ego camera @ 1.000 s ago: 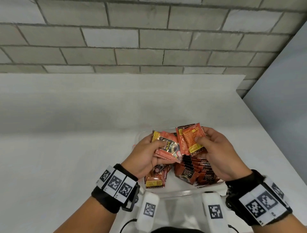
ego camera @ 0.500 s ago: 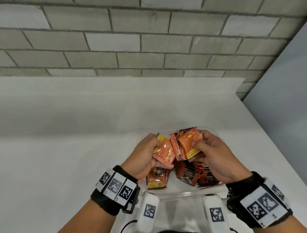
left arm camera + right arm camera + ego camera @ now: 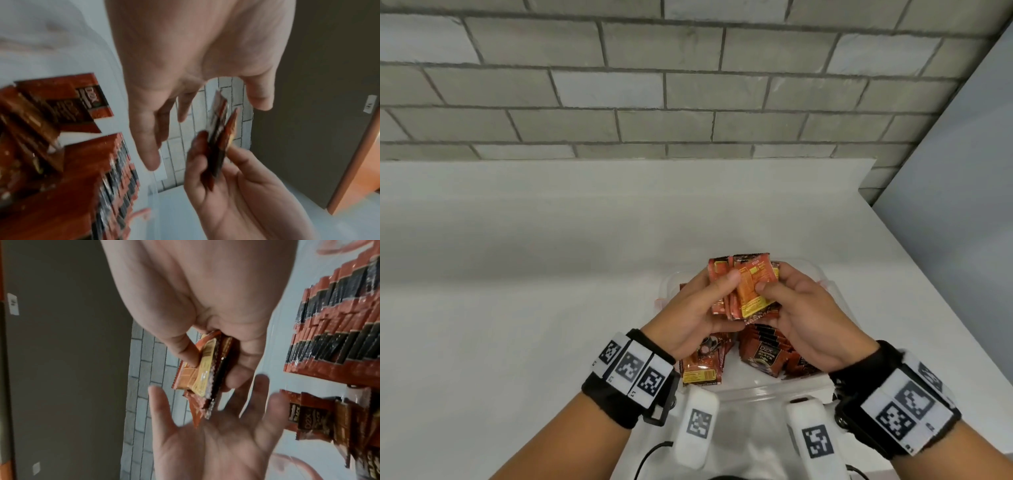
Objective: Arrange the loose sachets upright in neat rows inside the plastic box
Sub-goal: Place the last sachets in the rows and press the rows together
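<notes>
A clear plastic box point(image 3: 756, 390) sits on the white table just in front of me. Inside it, a row of red-and-black sachets point(image 3: 767, 353) stands on the right, and a looser bunch point(image 3: 705, 363) leans on the left. Above the box, my right hand point(image 3: 774, 294) pinches a stack of orange sachets point(image 3: 751, 291) between thumb and fingers. My left hand point(image 3: 717, 291) is against the stack's left side with its thumb on the front. In the right wrist view the left palm point(image 3: 205, 443) lies flat below the stack point(image 3: 205, 369), fingers straight.
The white table point(image 3: 517, 308) stretches left and back to a grey brick wall point(image 3: 654, 85). A grey panel point(image 3: 962, 205) rises beyond the table's right edge. Two white marker tabs point(image 3: 697, 425) and a cable lie at the near edge.
The left hand carried its own sachets rightwards into the right hand's stack. The two bunches are now one, and the left fingers have straightened.
</notes>
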### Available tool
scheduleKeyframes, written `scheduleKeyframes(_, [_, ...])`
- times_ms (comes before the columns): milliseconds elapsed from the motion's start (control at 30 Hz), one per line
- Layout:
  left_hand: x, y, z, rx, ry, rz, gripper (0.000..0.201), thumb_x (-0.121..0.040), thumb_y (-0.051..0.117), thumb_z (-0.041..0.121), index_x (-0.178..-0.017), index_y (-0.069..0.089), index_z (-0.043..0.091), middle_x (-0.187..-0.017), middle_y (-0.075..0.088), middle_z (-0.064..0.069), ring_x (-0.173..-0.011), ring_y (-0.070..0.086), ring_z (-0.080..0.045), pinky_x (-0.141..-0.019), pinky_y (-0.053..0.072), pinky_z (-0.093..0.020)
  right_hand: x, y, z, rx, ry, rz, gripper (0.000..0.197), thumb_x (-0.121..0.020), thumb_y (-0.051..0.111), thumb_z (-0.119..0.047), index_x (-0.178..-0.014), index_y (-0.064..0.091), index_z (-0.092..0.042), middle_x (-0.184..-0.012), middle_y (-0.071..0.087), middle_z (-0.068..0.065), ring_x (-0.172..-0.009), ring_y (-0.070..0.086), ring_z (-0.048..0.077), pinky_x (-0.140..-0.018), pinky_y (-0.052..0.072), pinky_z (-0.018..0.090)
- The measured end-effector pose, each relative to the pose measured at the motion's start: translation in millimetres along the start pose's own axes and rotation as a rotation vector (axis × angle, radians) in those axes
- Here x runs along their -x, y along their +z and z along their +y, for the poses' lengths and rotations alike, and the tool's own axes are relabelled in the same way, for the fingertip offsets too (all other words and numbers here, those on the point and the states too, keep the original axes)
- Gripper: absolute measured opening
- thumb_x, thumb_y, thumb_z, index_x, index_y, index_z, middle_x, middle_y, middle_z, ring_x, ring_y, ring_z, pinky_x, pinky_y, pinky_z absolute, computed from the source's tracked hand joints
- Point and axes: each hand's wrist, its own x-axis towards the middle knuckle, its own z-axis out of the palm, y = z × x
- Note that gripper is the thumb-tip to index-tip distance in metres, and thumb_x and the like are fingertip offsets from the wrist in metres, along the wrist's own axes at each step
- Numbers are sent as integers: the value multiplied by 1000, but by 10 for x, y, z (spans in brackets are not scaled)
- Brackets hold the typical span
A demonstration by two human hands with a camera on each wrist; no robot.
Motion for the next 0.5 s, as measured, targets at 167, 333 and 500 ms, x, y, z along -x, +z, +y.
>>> scheduleKeyframes(167, [-69,194,21,284,-26,89,19,-93,48,2,-104,63,0,-89,67,-13,-79,66,-19,-73,53,-26,-13,111,45,606,-128,14,23,-95,54,-21,-117,56,-25,-112,62,-5,-110,56,13,-87,42,21])
scheduleKeyframes(333, [-90,201,-34,320,-58,170,17,-90,45,2,-88,62,0,-75,63,-13,-66,61,-21,-59,51,-27,74,32,-13,1037,-355,12,92,-74,74,-44,-146,18,-39,-153,10,-14,-140,8,7,-111,15,28])
scheduleKeyframes(500, [-33,233,-56,340,-121,13,17,-80,52,6,-69,64,9,-64,58,-6,-60,59,-16,-57,47,-26,129,65,10,1245,-508,-182,112,-64,84,-34,-145,6,-43,-149,25,-7,-134,18,4,-115,17,32])
